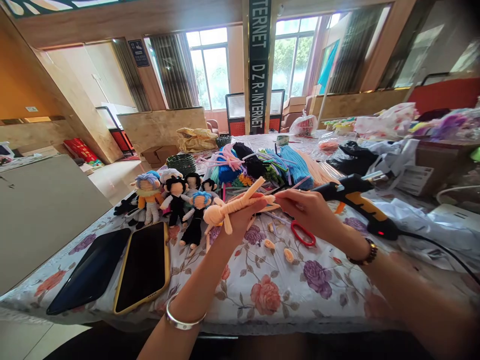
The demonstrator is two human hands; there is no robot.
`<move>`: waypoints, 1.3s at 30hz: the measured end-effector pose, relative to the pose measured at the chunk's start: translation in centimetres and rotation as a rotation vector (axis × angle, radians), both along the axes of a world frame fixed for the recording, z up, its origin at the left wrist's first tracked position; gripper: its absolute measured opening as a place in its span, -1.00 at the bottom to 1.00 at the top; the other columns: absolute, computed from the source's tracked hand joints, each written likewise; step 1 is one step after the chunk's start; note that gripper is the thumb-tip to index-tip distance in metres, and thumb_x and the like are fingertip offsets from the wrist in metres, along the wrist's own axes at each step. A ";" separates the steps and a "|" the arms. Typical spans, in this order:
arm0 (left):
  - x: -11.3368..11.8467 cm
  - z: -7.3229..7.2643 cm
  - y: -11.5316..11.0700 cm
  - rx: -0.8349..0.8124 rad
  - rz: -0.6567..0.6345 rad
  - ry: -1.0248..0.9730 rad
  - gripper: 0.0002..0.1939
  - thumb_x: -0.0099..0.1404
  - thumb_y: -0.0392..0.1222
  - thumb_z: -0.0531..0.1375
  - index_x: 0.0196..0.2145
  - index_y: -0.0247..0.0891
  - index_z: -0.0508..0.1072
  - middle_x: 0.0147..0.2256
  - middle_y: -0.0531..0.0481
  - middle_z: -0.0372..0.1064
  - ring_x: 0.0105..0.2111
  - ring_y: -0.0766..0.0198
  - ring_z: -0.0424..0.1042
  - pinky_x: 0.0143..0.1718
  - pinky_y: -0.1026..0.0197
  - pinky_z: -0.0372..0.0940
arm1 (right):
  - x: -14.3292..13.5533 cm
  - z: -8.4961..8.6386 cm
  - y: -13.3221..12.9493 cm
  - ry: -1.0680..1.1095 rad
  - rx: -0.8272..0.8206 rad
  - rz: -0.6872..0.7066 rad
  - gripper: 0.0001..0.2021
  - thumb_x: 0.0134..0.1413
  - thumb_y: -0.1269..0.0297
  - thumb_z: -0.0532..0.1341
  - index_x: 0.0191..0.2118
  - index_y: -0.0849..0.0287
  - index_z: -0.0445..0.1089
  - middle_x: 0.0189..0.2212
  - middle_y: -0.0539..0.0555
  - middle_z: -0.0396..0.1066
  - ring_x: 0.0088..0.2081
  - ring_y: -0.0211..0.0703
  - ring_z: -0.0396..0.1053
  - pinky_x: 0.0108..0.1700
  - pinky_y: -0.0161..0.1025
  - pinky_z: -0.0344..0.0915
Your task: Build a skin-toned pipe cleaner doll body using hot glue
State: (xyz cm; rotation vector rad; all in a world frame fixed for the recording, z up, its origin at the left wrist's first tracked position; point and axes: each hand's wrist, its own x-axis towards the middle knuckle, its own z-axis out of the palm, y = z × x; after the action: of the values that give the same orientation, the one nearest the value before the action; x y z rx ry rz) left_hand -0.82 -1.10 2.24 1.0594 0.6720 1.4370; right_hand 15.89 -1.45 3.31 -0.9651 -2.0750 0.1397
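A peach doll body made of pipe cleaners (233,206), with a round head and stick-like limbs, lies in my left hand (240,220), whose fingers are wrapped round its middle. Its head points left. My right hand (305,207) pinches at the far end of the doll, by one leg; what sits between those fingertips is too small to make out. Below the hands, small peach curled pieces (288,255) lie on the flowered tablecloth (262,295). Red-handled scissors (303,233) rest under my right hand, partly hidden.
Finished dolls (176,195) stand in a group at left, behind two phones (144,270). Bundles of coloured pipe cleaners (292,162) lie at the back. A black and yellow glue gun (360,205), its red light lit, stands at right with a cord. Plastic bags (397,155) and a box are beyond it.
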 end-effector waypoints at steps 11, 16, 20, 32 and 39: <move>0.0 -1.0 1.1 0.084 0.052 -0.048 -0.76 -0.18 -0.19 0.42 -0.50 -0.27 0.51 -0.42 0.00 0.50 -0.37 0.25 0.47 -0.15 0.11 0.32 | -1.2 -1.2 -0.1 0.286 -0.434 0.071 -0.64 0.09 0.01 0.09 -0.32 0.22 0.42 -0.58 -0.04 0.20 -0.56 -0.37 0.05 -0.56 -0.38 0.01; 0.2 -1.0 1.1 0.095 0.034 -0.064 -0.76 -0.14 -0.21 0.40 -0.47 -0.30 0.50 -0.45 -0.02 0.51 -0.44 0.24 0.49 -0.21 0.05 0.36 | -1.7 -0.6 -0.4 0.359 -0.583 0.137 -0.63 0.07 -0.03 0.11 -0.39 0.23 0.37 -0.63 -0.09 0.09 -0.59 -0.40 -0.05 -0.58 -0.37 -0.09; 0.1 -0.9 1.1 0.092 0.051 -0.064 -0.79 -0.15 -0.22 0.40 -0.50 -0.30 0.51 -0.48 0.00 0.50 -0.45 0.27 0.48 -0.24 0.10 0.38 | -1.9 -0.4 -0.6 0.434 -0.697 0.231 -0.63 0.05 -0.05 0.12 -0.46 0.21 0.28 -0.61 -0.09 0.07 -0.60 -0.41 -0.08 -0.59 -0.37 -0.11; -0.1 -1.2 1.1 0.144 0.231 0.033 -0.90 -0.06 -0.28 0.35 -0.49 -0.22 0.54 -0.41 0.03 0.51 -0.33 0.25 0.48 -0.16 0.14 0.35 | -1.1 0.0 -1.0 0.179 -0.658 0.185 -0.66 0.08 0.06 0.09 -0.33 0.27 0.39 -0.59 -0.05 0.09 -0.56 -0.38 -0.03 -0.59 -0.37 -0.10; 0.0 -0.9 0.7 0.200 0.281 0.117 -0.90 -0.04 -0.26 0.34 -0.48 -0.22 0.54 -0.38 0.00 0.52 -0.32 0.23 0.49 -0.16 0.13 0.36 | -1.3 1.0 -1.8 0.048 -0.505 0.069 -0.65 0.11 0.06 0.05 -0.38 0.25 0.39 -0.62 -0.07 0.06 -0.57 -0.37 -0.06 -0.57 -0.35 -0.11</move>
State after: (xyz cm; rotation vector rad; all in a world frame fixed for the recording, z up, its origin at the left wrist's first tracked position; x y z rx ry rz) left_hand -0.87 -0.45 1.30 1.2489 0.7975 1.7223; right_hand 14.64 -3.23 4.33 -1.1681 -2.0687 0.7439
